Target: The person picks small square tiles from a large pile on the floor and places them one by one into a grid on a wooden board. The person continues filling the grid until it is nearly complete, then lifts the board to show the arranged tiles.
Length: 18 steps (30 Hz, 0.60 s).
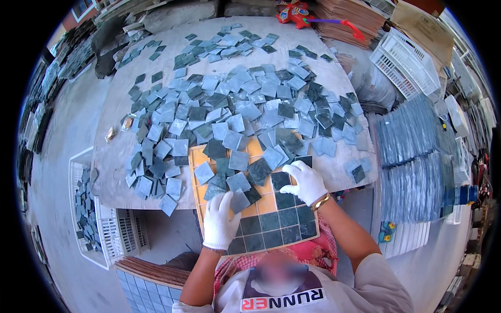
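In front of me a yellow grid tray [267, 204] with raised dividers leans over the table edge. Dark green square stone tiles [271, 221] fill its near rows and part of its right side. My left hand [219, 221], in a white glove, is closed on a grey-blue stone tile [239, 202] at the tray's left half. At the right side, my gloved right hand [305, 182] has thumb and fingertips at opposite edges of a dark stone tile [281, 181] in a cell. Loose tiles [224, 167] lie over the far left of the tray, partly hiding its cells.
A large heap of mixed tiles [250, 94] spreads across the pale table [117, 177]. White crates stand at the left [107, 235] and far right [407, 62]. Stacked tile sheets rise at the right [412, 156] and lower left [143, 289]. A red toy [295, 13] lies at the back.
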### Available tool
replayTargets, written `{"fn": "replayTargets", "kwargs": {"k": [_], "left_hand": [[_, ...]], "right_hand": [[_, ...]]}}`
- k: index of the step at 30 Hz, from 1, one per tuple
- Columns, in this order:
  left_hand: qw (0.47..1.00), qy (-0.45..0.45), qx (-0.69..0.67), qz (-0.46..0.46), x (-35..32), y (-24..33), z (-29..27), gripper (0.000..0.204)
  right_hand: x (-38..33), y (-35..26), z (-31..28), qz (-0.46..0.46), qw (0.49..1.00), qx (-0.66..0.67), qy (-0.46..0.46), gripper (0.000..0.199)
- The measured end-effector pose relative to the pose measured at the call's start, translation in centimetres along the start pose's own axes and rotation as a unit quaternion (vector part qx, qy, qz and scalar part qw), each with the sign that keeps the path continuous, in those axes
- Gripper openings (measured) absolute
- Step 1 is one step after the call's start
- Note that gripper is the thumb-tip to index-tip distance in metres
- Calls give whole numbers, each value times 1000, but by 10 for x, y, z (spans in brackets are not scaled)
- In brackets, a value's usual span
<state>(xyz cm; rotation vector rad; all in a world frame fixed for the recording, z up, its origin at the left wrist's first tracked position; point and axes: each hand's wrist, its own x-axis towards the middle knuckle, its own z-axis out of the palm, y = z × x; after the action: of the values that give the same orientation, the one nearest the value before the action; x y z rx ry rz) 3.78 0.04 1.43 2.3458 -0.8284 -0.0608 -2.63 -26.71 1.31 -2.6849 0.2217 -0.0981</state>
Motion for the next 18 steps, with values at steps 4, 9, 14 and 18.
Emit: {"fn": "replayTargets", "kwargs": {"k": [4, 9, 14, 18], "left_hand": [[1000, -20, 14, 3, -21, -6, -9, 55], [999, -11, 42, 2, -30, -19, -11, 55], [999, -29, 33, -6, -24, -14, -11, 53], [998, -45, -28, -19, -25, -19, -7, 54]], "right_hand": [[13, 8, -12, -14, 996, 46, 78, 44], [10, -13, -2, -56, 998, 10, -20, 51], [9, -28, 18, 40, 999, -6, 17, 51], [9, -37, 19, 8, 1000, -14, -23, 49]]}}
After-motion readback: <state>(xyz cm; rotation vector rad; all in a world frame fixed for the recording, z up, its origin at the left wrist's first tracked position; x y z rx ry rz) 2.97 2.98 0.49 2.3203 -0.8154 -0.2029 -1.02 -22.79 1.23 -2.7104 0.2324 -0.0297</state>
